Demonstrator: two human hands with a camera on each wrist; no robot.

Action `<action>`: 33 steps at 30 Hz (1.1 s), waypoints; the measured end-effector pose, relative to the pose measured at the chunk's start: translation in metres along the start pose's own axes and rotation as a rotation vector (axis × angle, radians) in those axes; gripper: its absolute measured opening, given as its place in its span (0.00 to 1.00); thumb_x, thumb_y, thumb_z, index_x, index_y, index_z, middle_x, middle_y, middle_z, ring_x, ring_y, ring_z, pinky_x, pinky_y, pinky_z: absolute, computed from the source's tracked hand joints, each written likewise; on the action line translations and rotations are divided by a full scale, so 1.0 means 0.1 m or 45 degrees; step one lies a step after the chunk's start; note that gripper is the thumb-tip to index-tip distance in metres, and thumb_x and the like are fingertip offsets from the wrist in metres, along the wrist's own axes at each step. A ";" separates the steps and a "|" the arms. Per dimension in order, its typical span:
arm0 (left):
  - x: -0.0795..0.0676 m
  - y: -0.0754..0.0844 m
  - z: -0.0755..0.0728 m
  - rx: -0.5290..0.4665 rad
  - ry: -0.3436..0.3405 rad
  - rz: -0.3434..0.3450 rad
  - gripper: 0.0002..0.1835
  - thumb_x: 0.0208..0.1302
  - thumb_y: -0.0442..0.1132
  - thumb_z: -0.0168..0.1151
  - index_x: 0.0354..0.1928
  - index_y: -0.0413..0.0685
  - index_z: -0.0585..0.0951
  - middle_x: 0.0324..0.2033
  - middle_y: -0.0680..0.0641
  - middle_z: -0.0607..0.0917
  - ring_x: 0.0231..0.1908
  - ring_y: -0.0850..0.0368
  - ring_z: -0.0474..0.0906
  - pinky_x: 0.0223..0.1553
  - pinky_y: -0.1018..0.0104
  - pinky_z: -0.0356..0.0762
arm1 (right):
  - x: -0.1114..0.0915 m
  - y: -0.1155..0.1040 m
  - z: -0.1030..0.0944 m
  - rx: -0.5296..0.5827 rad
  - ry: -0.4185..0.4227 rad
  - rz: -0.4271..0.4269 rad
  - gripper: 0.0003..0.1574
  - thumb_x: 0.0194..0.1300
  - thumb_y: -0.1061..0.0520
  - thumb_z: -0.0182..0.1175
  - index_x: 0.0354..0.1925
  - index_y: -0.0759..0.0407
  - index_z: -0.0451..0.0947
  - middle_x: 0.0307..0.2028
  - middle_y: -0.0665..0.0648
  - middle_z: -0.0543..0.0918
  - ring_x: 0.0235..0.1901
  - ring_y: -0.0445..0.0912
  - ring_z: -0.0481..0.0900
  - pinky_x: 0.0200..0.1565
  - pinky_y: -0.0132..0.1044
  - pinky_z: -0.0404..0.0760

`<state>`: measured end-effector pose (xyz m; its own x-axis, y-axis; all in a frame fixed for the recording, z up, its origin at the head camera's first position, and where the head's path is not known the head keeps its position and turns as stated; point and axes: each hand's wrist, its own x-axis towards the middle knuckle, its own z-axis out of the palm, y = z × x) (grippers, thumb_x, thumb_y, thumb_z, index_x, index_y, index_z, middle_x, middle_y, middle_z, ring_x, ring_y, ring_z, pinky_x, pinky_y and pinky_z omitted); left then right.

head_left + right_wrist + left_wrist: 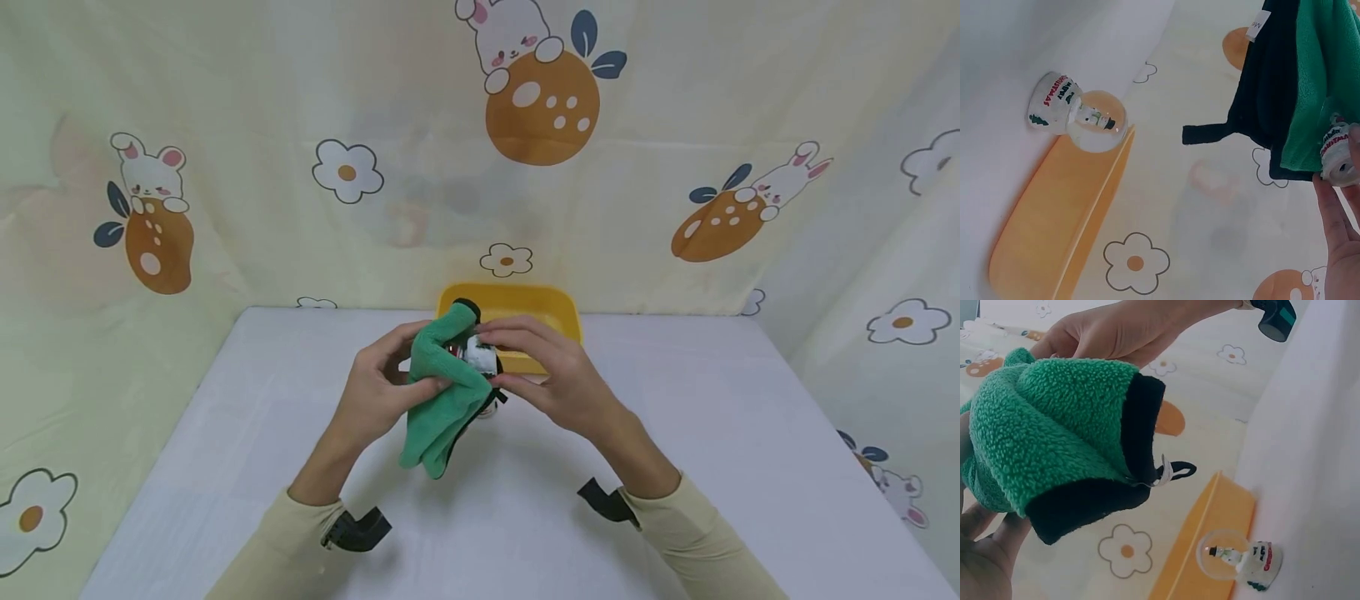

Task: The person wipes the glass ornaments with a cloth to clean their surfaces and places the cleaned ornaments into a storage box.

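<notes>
A green plush cloth (442, 375) with black trim and a small loop hangs from my left hand (382, 379), which grips it between thumb and fingers. Folds of the cloth wrap around a small snow globe, whose white base (1338, 153) with "Merry Christmas" lettering shows outside the cloth. My right hand (551, 367) pinches that base between thumb and fingers. The cloth hides most of the globe's glass. Below the hands, a second snow globe (1054, 103) with a snowman inside stands upright on the table; in the head view the cloth covers most of it.
A yellow plastic bin (566, 312) stands at the table's back edge, just behind the standing globe. The white table (675, 400) meets a patterned curtain (420, 83) at the back. Black wrist cameras (358, 531) stick out from both sleeves.
</notes>
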<state>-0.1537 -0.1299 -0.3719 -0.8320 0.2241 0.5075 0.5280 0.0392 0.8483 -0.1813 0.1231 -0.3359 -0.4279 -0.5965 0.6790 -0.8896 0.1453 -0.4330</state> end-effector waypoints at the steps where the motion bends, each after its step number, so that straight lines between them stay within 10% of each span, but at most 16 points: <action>1: 0.00 0.00 0.00 -0.005 0.002 -0.013 0.31 0.58 0.25 0.71 0.65 0.43 0.76 0.55 0.43 0.83 0.50 0.50 0.83 0.45 0.57 0.88 | 0.00 0.00 0.00 -0.018 -0.001 -0.012 0.35 0.51 0.72 0.75 0.59 0.65 0.78 0.58 0.61 0.80 0.60 0.54 0.78 0.55 0.37 0.84; 14: 0.00 -0.02 0.02 -0.082 -0.002 -0.077 0.31 0.60 0.26 0.71 0.66 0.45 0.76 0.57 0.43 0.82 0.51 0.49 0.83 0.46 0.55 0.88 | 0.01 0.05 -0.03 -0.061 -0.014 -0.001 0.36 0.50 0.71 0.75 0.60 0.63 0.79 0.58 0.60 0.82 0.61 0.53 0.78 0.61 0.32 0.79; 33: 0.03 0.01 0.03 0.041 -0.110 0.122 0.31 0.60 0.25 0.71 0.65 0.46 0.76 0.56 0.45 0.82 0.52 0.51 0.79 0.44 0.56 0.89 | -0.03 0.03 -0.08 0.253 -0.024 0.222 0.36 0.56 0.72 0.72 0.63 0.65 0.76 0.59 0.61 0.81 0.56 0.50 0.82 0.53 0.44 0.86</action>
<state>-0.1549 -0.1265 -0.3699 -0.7603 0.3115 0.5700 0.6109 0.0446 0.7905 -0.1839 0.1313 -0.3342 -0.5673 -0.5907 0.5739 -0.7532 0.0903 -0.6516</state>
